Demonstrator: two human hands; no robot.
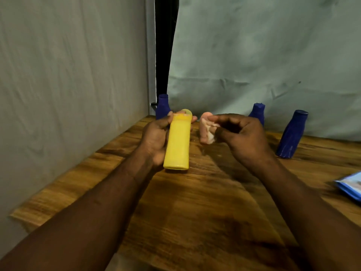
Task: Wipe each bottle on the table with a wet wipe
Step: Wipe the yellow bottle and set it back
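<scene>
I noted the left hand [156,137] wrapped round a yellow bottle [177,141], which it held above the tabletop [195,212] with the cap pointing toward 12 o'clock. The right hand [242,135] was at 3 o'clock of that bottle and apart from it. Its fingers were curled and pinched a crumpled white wet wipe [211,133].

A pink bottle [204,130] stood directly behind the wipe; I could not tell whether the two touched. A first blue bottle [163,106] stood at 11 o'clock of the yellow one, partly hidden by the left fingers. A second blue bottle [258,112] stood at 1 o'clock of the right hand and a third blue bottle [292,133] at 3 o'clock, both upright near the cloth backdrop [254,55]. A blue packet [349,186] lay at 4 o'clock, cut off by the frame edge.
</scene>
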